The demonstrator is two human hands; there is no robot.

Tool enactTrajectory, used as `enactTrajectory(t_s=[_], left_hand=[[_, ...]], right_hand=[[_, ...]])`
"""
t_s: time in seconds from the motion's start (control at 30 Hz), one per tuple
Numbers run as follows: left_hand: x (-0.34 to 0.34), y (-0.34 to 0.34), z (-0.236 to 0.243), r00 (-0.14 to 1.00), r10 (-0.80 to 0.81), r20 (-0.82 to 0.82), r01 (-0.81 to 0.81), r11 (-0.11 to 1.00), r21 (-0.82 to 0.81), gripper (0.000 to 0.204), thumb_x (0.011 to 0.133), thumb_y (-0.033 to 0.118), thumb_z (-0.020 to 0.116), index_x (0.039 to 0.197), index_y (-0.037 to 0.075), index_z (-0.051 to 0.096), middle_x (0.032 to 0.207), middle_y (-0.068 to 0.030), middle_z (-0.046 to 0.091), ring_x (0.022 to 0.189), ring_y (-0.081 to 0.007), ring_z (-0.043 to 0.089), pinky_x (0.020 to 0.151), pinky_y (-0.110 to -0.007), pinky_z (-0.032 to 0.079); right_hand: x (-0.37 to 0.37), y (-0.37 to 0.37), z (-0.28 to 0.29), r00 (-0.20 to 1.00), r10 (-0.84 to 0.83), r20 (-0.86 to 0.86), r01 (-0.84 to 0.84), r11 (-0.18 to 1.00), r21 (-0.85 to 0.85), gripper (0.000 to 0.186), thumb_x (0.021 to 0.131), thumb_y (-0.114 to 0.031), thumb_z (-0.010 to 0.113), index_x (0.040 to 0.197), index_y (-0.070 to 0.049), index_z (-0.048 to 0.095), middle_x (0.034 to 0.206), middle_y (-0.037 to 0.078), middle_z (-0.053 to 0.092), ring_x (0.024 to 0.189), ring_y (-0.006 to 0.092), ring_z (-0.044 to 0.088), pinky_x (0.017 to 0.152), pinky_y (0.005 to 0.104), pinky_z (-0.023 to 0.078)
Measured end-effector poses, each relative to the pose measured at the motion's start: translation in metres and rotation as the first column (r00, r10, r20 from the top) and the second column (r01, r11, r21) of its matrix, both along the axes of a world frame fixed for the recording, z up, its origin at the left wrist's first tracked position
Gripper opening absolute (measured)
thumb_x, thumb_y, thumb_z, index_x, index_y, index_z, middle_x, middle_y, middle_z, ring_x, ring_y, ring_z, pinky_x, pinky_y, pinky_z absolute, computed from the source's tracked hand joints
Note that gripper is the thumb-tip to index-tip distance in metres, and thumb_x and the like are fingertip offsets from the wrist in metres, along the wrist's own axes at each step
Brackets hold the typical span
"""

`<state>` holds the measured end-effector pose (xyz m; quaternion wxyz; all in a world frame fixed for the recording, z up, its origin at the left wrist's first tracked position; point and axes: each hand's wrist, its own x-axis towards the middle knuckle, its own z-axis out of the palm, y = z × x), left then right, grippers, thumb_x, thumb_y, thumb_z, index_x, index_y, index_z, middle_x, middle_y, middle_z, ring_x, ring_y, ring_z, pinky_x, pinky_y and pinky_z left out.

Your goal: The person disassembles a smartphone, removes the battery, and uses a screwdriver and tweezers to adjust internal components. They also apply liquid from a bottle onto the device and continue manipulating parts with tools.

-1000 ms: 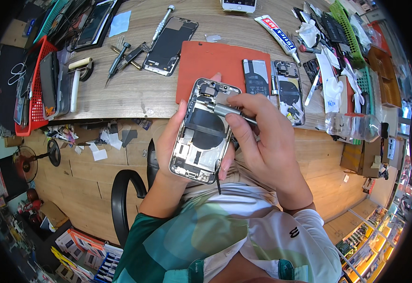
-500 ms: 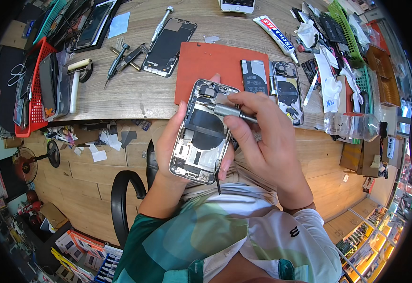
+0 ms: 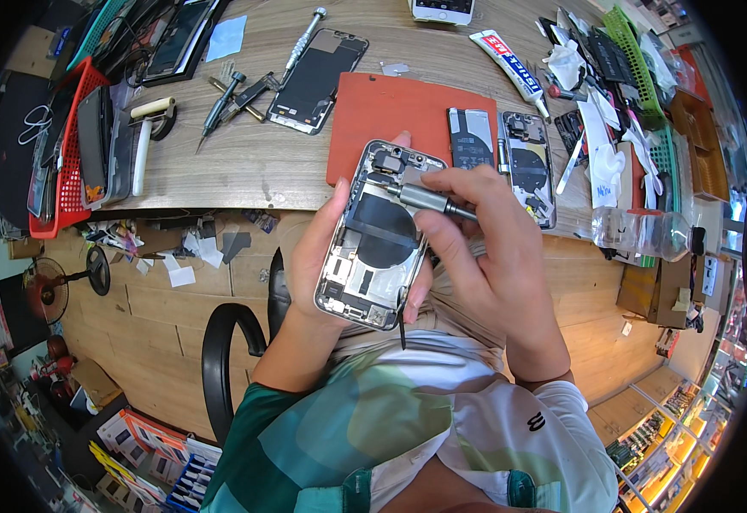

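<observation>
An opened phone body lies tilted in my left hand, its inner parts facing up. The fingers of that hand wrap round both long edges. My right hand pinches a grey screwdriver between thumb and fingers. The screwdriver's tip points left at the upper inside of the phone; whether it touches a screw is too small to tell. A thin dark strip hangs from the phone's lower right edge. Beyond the phone lies a red mat with a phone battery on its right side.
On the wooden table lie a detached phone screen, screwdrivers, a glue tube and a second open phone body. A red basket stands left, a clear plastic bottle right. A black chair armrest is beside me.
The whole scene shifts slightly to the right in view. My hands, the phone and the screwdriver keep nearly the same pose.
</observation>
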<state>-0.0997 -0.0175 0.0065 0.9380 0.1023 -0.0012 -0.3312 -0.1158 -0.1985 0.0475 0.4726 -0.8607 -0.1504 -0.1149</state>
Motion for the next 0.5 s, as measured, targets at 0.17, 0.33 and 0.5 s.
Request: enactTrajectory(t_s=[0.17,0.33,0.5], left_hand=[[0.0012,0.0016,-0.0072,0.999,-0.036,-0.002,0.036,0.997,-0.068,0.073,0.116,0.053,0.026,0.175,0.016,0.006,0.121,-0.0261,0.064,0.069,-0.0397,0.068,0.054,-0.047,0.060],[0.0014,0.0014,-0.0064,0.999,-0.042,-0.012,0.041,0.997,-0.068,0.072,0.116,0.053,0.027,0.175,0.017,0.007,0.120,-0.0259,0.065,0.069,-0.0396,0.069,0.054,-0.047,0.060],[0.0014,0.0016,-0.0062,0.999,-0.040,-0.013,0.039,0.997,-0.064,0.072,0.116,0.054,0.026,0.175,0.017,0.007,0.117,-0.0256,0.065,0.068,-0.0395,0.069,0.053,-0.047,0.060]], right_hand=[[-0.0005,0.0000,0.0005,1.000,0.011,0.011,-0.011,1.000,0.014,0.028,0.098,0.000,0.073,0.125,0.001,0.066,0.107,0.017,0.063,0.089,0.0293,0.067,0.067,0.0382,0.055],[0.0000,0.0003,0.0024,0.999,0.018,0.051,-0.019,1.000,0.022,0.026,0.098,0.002,0.072,0.123,0.003,0.067,0.109,0.018,0.062,0.093,0.0310,0.068,0.070,0.0380,0.058],[0.0001,-0.0024,0.0001,0.996,0.017,0.086,-0.017,1.000,0.009,0.026,0.097,0.004,0.071,0.123,0.003,0.066,0.110,0.018,0.062,0.093,0.0315,0.067,0.073,0.0378,0.056]])
